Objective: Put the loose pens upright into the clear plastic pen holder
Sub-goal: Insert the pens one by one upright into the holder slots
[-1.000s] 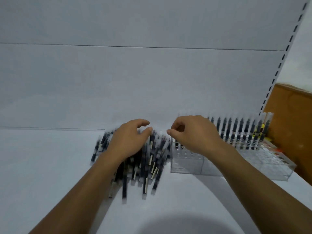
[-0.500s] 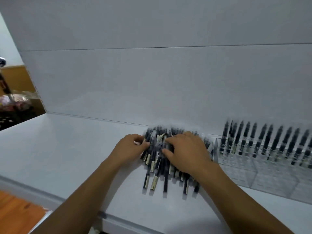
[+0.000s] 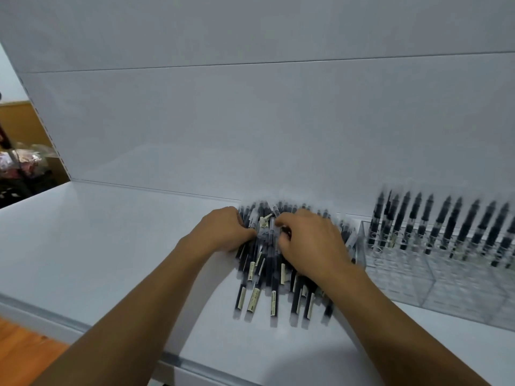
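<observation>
I am seeing wood floor (image 3: 22, 352) at the far left, below the front edge (image 3: 69, 325) of the white shelf (image 3: 97, 246). The left stretch of shelf is lying bare, giving wide room on that side. The back panel (image 3: 250, 121) is closing off the rear.

The left hand (image 3: 223, 229) is resting against the left flank of the pile of loose pens (image 3: 267, 274), its fingers curled in. Blur is hiding whether they are gripping a pen.

The pile is lying flat mid-shelf, far ends near the back panel and near ends well short of the front edge.

The right hand (image 3: 312, 246) is lying over the pile's right half, fingers bent down with thumb and forefinger close together; I cannot tell what they are holding.

The clear pen holder (image 3: 446, 285) is standing just beside the pile, with upright pens (image 3: 446, 227) filling its rear row.
</observation>
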The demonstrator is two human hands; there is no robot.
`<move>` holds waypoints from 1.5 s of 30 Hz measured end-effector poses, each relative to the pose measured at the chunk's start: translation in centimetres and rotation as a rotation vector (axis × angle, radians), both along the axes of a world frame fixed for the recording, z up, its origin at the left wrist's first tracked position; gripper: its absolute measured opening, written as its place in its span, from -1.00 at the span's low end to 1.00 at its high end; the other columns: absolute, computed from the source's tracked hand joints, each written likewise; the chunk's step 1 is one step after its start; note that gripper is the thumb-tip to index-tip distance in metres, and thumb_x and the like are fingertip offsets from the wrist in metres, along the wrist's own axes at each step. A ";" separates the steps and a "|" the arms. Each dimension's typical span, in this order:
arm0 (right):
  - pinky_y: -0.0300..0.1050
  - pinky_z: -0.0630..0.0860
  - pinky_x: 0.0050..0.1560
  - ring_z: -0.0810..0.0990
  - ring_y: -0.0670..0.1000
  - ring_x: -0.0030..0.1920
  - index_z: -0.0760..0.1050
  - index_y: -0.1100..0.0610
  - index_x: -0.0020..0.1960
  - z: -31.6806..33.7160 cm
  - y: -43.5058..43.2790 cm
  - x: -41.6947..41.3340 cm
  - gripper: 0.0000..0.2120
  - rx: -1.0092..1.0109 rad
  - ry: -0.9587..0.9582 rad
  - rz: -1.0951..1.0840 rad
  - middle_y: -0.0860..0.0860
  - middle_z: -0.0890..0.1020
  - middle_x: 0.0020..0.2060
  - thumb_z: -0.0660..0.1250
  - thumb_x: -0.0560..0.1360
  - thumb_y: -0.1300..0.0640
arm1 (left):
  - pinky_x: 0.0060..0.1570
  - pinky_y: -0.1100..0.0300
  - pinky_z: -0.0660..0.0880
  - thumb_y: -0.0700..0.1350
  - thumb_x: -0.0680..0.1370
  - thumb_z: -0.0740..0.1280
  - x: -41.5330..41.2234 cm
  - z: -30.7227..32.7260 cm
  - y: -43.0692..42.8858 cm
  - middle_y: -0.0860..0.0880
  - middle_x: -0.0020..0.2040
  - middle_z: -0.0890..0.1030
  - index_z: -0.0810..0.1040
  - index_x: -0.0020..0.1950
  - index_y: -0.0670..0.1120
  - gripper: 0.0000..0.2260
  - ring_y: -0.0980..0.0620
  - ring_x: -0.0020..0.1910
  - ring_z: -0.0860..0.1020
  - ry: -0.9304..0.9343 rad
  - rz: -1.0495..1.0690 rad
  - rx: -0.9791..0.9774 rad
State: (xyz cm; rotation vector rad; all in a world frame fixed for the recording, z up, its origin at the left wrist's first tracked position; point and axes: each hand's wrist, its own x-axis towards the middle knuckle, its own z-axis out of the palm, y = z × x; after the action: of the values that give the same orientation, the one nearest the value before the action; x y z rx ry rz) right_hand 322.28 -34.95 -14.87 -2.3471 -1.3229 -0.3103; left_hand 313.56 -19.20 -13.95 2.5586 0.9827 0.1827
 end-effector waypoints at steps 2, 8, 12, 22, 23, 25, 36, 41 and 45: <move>-0.08 0.53 -0.09 0.59 0.05 -0.08 0.50 -0.01 0.22 0.0 0.0 0.0 -0.75 0.012 0.018 -0.004 -0.01 0.60 -0.02 0.24 0.55 0.08 | -0.27 0.17 0.45 0.09 0.45 0.38 0.4 0.5 -0.2 -0.04 -0.36 0.56 0.47 -0.31 -0.09 -0.71 -0.02 -0.32 0.53 0.042 -0.003 0.021; -0.11 0.53 -0.10 0.53 -0.11 -0.19 0.48 0.02 0.19 0.1 -0.3 0.2 -0.75 0.168 0.212 -0.005 -0.15 0.54 -0.20 0.32 0.52 0.09 | -0.25 0.16 0.47 0.10 0.41 0.41 0.5 0.7 -1.0 -0.08 -0.20 0.63 0.52 -0.13 -0.09 -0.73 0.00 -0.22 0.58 0.026 0.019 0.043; -0.20 0.45 -0.15 0.50 -0.15 -0.19 0.49 0.04 0.24 -0.1 -0.5 0.2 -0.70 0.282 0.324 0.008 -0.15 0.53 -0.20 0.33 0.51 0.11 | -0.22 0.14 0.50 0.02 0.42 0.42 -0.3 0.2 -0.8 -0.05 -0.17 0.63 0.55 -0.03 -0.09 -0.77 0.03 -0.27 0.55 -0.126 0.042 -0.072; -0.30 0.48 -0.28 0.53 -0.07 -0.30 0.45 -0.16 -0.17 -0.2 -0.9 0.2 -0.82 0.537 0.602 0.046 -0.09 0.56 -0.21 0.34 0.51 0.11 | -0.28 0.13 0.39 -0.06 0.54 0.26 0.7 0.2 -0.9 -0.07 -0.24 0.54 0.44 -0.10 -0.12 -0.87 0.03 -0.35 0.47 -0.472 0.079 -0.445; -0.39 0.44 -0.33 0.52 -0.13 -0.32 0.43 -0.18 -0.19 -0.2 -0.9 0.2 -0.79 0.543 0.610 0.047 -0.10 0.56 -0.21 0.35 0.51 0.10 | -0.29 0.14 0.38 -0.03 0.53 0.27 1.2 0.4 -1.0 -0.07 -0.21 0.54 0.45 -0.08 -0.12 -0.85 0.02 -0.33 0.45 -0.459 0.066 -0.415; -0.45 0.41 -0.38 0.49 -0.22 -0.37 0.44 -0.18 -0.19 -0.3 -0.9 0.0 -0.80 0.544 0.624 0.056 -0.11 0.57 -0.22 0.36 0.52 0.09 | -0.30 0.16 0.38 0.05 0.51 0.33 2.0 0.5 -1.4 -0.05 -0.17 0.57 0.48 -0.05 -0.10 -0.78 0.04 -0.31 0.47 -0.394 0.030 -0.331; -0.50 0.39 -0.39 0.49 -0.31 -0.40 0.51 -0.09 -0.04 -0.5 -0.9 0.1 -0.90 0.584 0.707 0.079 -0.12 0.57 -0.21 0.36 0.52 0.10 | -0.45 0.29 0.36 -0.05 0.52 0.40 2.7 1.0 -1.5 -0.04 -0.35 0.59 0.64 -0.11 -0.20 -0.80 0.13 -0.51 0.45 -0.388 0.020 -0.337; -0.47 0.43 -0.32 0.48 -0.28 -0.35 0.50 -0.10 -0.11 -0.1 -1.0 -0.2 -0.89 0.588 0.672 0.077 -0.13 0.56 -0.23 0.36 0.52 0.11 | -0.42 0.25 0.35 -0.08 0.54 0.35 1.7 1.2 -1.8 -0.05 -0.28 0.63 0.63 -0.09 -0.18 -0.82 0.08 -0.45 0.44 -0.534 0.072 -0.427; -0.46 0.43 -0.34 0.50 -0.29 -0.37 0.53 -0.02 -0.09 0.3 -1.3 -0.5 -0.93 0.622 0.676 0.107 -0.12 0.55 -0.25 0.36 0.52 0.14 | -0.40 0.19 0.34 -0.12 0.52 0.33 1.1 1.6 -1.8 -0.06 -0.26 0.61 0.59 -0.09 -0.21 -0.85 0.04 -0.42 0.40 -0.668 0.135 -0.488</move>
State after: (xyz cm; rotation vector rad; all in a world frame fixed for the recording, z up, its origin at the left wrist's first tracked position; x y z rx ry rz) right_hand 321.74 -36.23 -14.61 -1.6302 -0.8492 0.1010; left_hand 314.64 -21.03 -12.33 1.7947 0.8015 0.6890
